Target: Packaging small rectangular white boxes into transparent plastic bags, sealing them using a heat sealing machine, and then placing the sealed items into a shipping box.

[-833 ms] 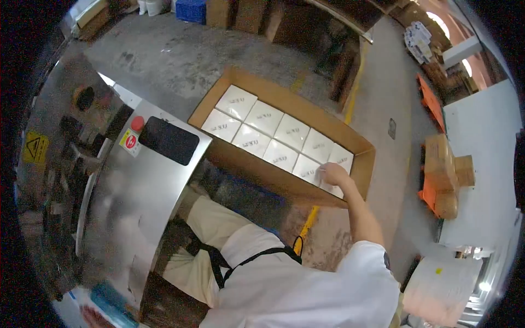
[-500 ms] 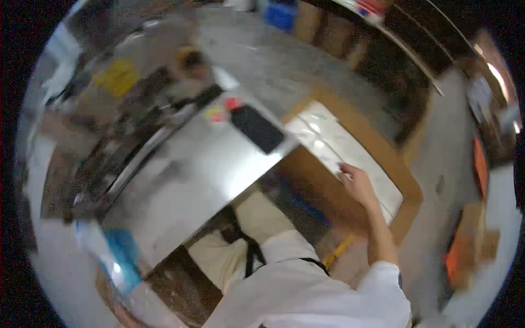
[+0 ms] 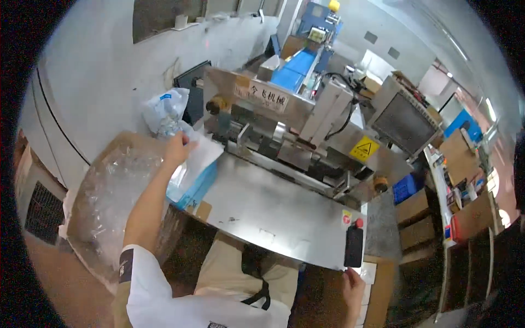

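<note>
A flat white packet (image 3: 198,156) at the left edge of the steel machine table (image 3: 273,210) is pinched by the left hand (image 3: 176,148), fingers closed on its rim, not yet lifted. The right hand (image 3: 353,287), fingers loosely curled, rests below the table's near right corner. Earlier, the right hand was reached into a carton of white boxes; now the view is swung to the machine.

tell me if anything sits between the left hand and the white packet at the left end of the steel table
Nothing visible does. The left hand is already at the white packet, fingertips on its upper edge, with no object between them. The packet lies on a blue stack at the left end of the steel table.
</note>
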Available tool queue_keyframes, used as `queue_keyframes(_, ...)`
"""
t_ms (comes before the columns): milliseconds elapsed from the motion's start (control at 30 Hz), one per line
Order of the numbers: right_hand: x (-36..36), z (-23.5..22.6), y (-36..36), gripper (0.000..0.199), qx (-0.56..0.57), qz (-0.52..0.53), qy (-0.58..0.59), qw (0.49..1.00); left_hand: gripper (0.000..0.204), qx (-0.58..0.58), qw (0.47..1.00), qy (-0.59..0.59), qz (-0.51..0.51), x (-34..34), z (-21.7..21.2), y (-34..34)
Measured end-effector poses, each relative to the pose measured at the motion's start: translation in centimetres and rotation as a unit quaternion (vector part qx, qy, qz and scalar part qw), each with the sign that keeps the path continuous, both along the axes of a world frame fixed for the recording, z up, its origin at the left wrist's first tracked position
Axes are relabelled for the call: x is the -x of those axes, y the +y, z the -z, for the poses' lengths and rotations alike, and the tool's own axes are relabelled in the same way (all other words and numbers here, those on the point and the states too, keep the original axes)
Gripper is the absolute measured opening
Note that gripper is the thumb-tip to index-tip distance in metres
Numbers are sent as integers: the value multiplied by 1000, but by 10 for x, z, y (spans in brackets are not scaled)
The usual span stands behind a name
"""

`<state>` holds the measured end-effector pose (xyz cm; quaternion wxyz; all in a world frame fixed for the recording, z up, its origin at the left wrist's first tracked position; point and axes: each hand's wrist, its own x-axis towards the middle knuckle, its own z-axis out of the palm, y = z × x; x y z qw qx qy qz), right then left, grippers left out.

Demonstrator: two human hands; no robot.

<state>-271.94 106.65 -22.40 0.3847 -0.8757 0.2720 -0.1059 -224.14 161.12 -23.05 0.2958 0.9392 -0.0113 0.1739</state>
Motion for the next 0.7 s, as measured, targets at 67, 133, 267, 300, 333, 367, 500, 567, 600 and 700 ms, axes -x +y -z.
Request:
queue_keyframes(67, 7, 19, -15, 34, -5, -1, -42, 999, 43, 76, 996, 39, -21, 1, 3, -3)
queue_keyframes(133, 10, 18, -18, 34, 21, -7, -25, 999, 39, 102, 994, -23, -14, -2, 0, -9)
queue_keyframes(267, -6, -17, 0, 33, 51, -17, -7, 999, 29, 252, 952, -174, -18, 22, -46, -42)
queue_keyframes(300, -11, -18, 3, 33, 57, -30, -26, 998, 29, 249, 952, -175, -24, 26, -52, -43)
queue_keyframes(333, -17, -19, 6, 32, 63, -42, -45, 996, 27, 253, 949, -184, -24, 30, -58, -42)
queue_keyframes(367, -24, -27, 14, 32, 59, -44, -45, 996, 25, 258, 946, -192, -21, 33, -65, -46)
queue_keyframes(500, -60, -59, 42, 34, 76, -72, -79, 991, 21, 111, 982, -100, 119, 87, -108, -94)
queue_keyframes(567, -92, -72, 69, 37, 97, -141, -171, 970, 22, 87, 956, -175, 217, 113, -109, -116)
queue_keyframes(600, -111, -87, 94, 37, 148, -149, -222, 952, 21, 122, 943, -150, 269, 133, -110, -135)
queue_keyframes(700, -149, -119, 153, 30, 240, -155, -359, 889, 20, 64, 903, -54, 420, 201, -108, -175)
